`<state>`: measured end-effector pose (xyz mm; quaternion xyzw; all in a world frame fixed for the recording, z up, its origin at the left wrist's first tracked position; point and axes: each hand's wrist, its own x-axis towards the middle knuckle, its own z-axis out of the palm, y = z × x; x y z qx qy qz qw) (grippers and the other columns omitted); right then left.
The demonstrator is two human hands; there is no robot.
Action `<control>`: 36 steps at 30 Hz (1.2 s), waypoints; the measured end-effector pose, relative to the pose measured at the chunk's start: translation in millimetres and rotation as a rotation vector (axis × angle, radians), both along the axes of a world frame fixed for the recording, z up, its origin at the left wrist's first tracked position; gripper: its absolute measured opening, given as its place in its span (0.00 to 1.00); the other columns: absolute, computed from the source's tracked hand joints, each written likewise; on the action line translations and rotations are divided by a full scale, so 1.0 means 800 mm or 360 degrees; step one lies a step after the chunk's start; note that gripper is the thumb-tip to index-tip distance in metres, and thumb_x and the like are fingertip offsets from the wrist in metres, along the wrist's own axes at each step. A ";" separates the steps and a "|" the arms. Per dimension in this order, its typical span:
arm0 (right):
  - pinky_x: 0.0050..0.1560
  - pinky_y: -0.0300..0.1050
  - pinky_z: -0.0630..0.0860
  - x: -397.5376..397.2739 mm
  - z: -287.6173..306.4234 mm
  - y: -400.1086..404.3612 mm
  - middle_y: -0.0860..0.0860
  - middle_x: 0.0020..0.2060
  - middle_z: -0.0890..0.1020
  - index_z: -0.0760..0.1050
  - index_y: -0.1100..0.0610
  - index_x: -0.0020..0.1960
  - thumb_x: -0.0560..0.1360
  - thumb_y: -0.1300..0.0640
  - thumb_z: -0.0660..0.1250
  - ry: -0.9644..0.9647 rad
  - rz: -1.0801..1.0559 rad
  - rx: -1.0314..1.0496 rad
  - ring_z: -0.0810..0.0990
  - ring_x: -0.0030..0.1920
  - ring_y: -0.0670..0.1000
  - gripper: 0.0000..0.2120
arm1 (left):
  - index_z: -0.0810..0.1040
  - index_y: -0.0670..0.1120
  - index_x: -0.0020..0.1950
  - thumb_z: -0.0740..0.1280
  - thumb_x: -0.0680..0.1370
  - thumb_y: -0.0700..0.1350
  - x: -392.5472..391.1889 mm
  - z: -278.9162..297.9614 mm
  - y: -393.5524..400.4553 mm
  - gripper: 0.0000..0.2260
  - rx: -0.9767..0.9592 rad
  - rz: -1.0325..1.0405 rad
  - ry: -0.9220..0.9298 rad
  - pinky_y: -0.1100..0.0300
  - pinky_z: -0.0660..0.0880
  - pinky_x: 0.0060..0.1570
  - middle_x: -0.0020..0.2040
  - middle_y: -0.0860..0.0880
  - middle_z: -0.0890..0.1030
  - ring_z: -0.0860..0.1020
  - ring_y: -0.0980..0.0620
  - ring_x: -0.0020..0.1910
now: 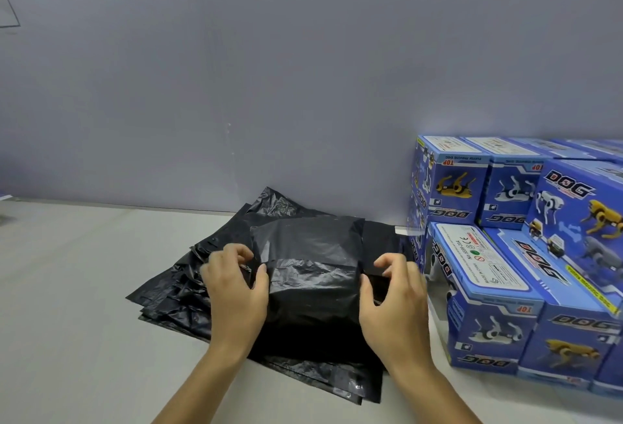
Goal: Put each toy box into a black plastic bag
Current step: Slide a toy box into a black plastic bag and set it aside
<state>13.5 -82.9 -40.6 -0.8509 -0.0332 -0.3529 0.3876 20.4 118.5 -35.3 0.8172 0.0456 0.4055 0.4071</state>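
A box-shaped bundle wrapped in a black plastic bag (310,268) sits on a flat pile of black bags (188,292) on the table. My left hand (232,288) grips the bundle's left side, thumb on the plastic and fingers curled over the bag's edge. My right hand (394,292) grips its right side the same way. The box inside is hidden by the plastic. Several blue toy boxes (505,275) printed with robot dogs are stacked at the right.
A pale table (74,288) runs under everything, with a plain grey wall (236,69) right behind the bags. The blue box stack fills the right edge, close to my right hand.
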 end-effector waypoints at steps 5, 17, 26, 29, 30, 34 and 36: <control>0.38 0.42 0.78 -0.005 0.002 0.000 0.51 0.41 0.75 0.83 0.58 0.48 0.70 0.69 0.75 -0.0327 0.0031 -0.0435 0.75 0.40 0.51 0.10 | 0.83 0.39 0.42 0.69 0.71 0.23 -0.002 0.006 0.013 0.12 0.0657 -0.0454 -0.0353 0.69 0.75 0.45 0.46 0.48 0.80 0.78 0.56 0.43; 0.66 0.36 0.64 -0.014 -0.009 0.027 0.44 0.72 0.71 0.58 0.49 0.80 0.83 0.41 0.50 0.0275 0.0288 -0.0174 0.69 0.71 0.44 0.27 | 0.69 0.46 0.52 0.63 0.82 0.46 0.008 -0.008 -0.014 0.05 -0.0395 -0.0527 0.0316 0.69 0.69 0.45 0.49 0.47 0.74 0.74 0.55 0.46; 0.74 0.41 0.63 -0.011 -0.012 0.037 0.43 0.72 0.71 0.65 0.52 0.77 0.83 0.47 0.57 0.0578 0.0469 0.0621 0.66 0.73 0.43 0.24 | 0.76 0.51 0.60 0.56 0.84 0.50 0.003 -0.004 -0.027 0.10 -0.0816 -0.0721 0.0593 0.62 0.72 0.55 0.59 0.52 0.79 0.76 0.56 0.59; 0.69 0.35 0.63 -0.019 -0.005 0.041 0.39 0.68 0.70 0.65 0.49 0.75 0.82 0.45 0.58 0.0450 0.0469 0.0672 0.65 0.71 0.40 0.23 | 0.71 0.54 0.65 0.55 0.84 0.53 -0.001 -0.002 -0.029 0.12 -0.0820 -0.0700 0.0579 0.48 0.67 0.69 0.64 0.49 0.75 0.70 0.51 0.67; 0.72 0.40 0.63 -0.023 -0.002 0.043 0.39 0.69 0.68 0.65 0.47 0.75 0.81 0.43 0.58 0.0406 0.0451 0.0670 0.64 0.71 0.41 0.24 | 0.70 0.54 0.66 0.56 0.84 0.54 -0.003 0.001 -0.030 0.13 -0.0813 -0.0673 0.0545 0.46 0.65 0.71 0.65 0.48 0.73 0.67 0.51 0.69; 0.73 0.42 0.58 -0.031 0.016 0.044 0.38 0.71 0.58 0.64 0.31 0.65 0.73 0.29 0.53 0.0266 0.0404 0.0594 0.55 0.73 0.40 0.22 | 0.70 0.57 0.61 0.59 0.83 0.55 -0.017 0.012 -0.040 0.08 -0.1163 -0.0954 0.0279 0.47 0.74 0.63 0.63 0.47 0.78 0.77 0.48 0.64; 0.62 0.30 0.63 -0.035 0.028 0.042 0.34 0.69 0.57 0.64 0.23 0.59 0.71 0.28 0.57 0.0272 0.0507 0.0760 0.59 0.70 0.37 0.17 | 0.72 0.56 0.54 0.58 0.84 0.51 -0.022 0.015 -0.050 0.04 -0.1345 -0.1030 0.0230 0.51 0.78 0.53 0.58 0.45 0.81 0.82 0.48 0.56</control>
